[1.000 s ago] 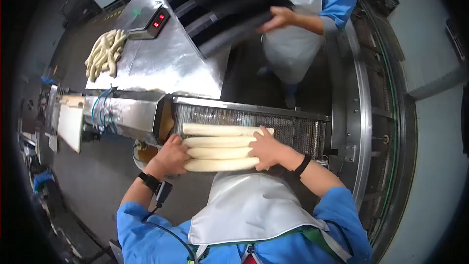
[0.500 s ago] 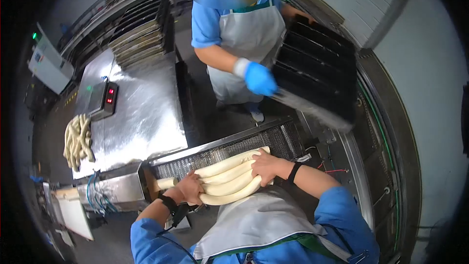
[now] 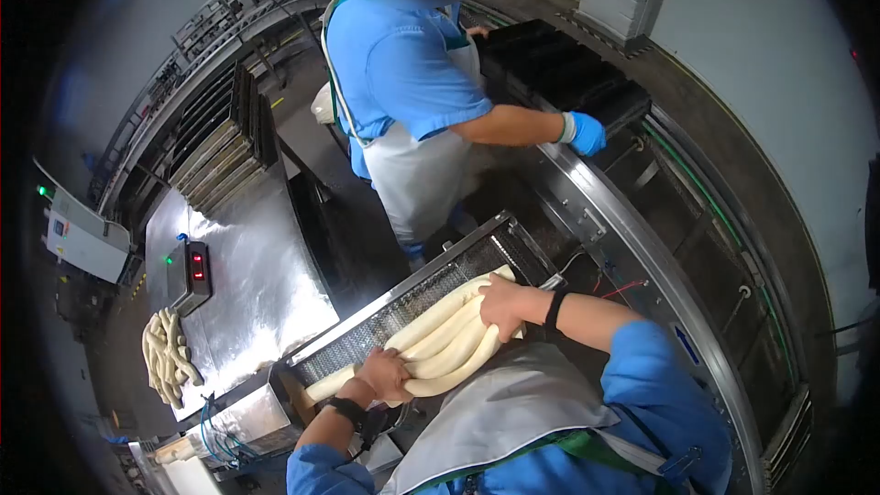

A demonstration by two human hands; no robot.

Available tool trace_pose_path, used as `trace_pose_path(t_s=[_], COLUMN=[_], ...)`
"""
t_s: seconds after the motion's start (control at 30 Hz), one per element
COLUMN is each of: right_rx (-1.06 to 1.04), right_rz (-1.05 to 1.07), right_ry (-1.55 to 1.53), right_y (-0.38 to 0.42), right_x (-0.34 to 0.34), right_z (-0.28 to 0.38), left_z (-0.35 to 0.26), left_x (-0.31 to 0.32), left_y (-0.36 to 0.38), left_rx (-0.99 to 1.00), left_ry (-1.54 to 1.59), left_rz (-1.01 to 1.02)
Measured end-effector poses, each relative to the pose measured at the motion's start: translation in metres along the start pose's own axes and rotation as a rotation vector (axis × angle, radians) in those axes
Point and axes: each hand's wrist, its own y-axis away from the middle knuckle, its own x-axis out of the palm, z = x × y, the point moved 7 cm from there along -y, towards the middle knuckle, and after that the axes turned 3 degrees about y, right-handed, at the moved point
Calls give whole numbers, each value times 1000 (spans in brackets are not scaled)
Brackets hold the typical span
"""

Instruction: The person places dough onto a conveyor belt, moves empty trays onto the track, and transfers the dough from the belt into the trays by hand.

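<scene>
Several long, pale dough ropes (image 3: 447,339) lie side by side along the near edge of a metal mesh conveyor (image 3: 353,341). My left hand (image 3: 383,376) is wrapped round their left ends, with its fingertips partly hidden. Round the right ends closes my right hand (image 3: 501,305), thumb and fingers pressed on the dough. Another dough piece (image 3: 330,386) comes out of the machine outlet just left of my left hand.
A co-worker (image 3: 403,82) with a blue glove (image 3: 585,134) holds a black baking pan (image 3: 564,69) over the roller conveyor. On the steel table (image 3: 257,266) stand stacked pans (image 3: 220,142), a scale (image 3: 190,275) and a pile of dough strips (image 3: 168,357) at its edge.
The co-worker has turned right and moved the black pan from the air onto the roller conveyor. My hands stay on the dough ropes, which now bend more. The view has shifted.
</scene>
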Motion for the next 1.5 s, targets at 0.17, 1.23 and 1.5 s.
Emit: trace_pose_path(t_s=[0.17, 1.23, 1.5], right_rx=[11, 1781, 1727], right_rz=[-47, -904, -1630], right_ry=[-62, -469, -1446], right_y=[47, 454, 456], right_x=[-3, 130, 257], right_z=[-9, -134, -151], left_z=[-31, -282, -221], left_x=[-29, -267, -266], left_y=[-23, -554, -587], left_rx=[40, 475, 137], left_ry=[-149, 75, 1123], left_rz=[-16, -193, 129])
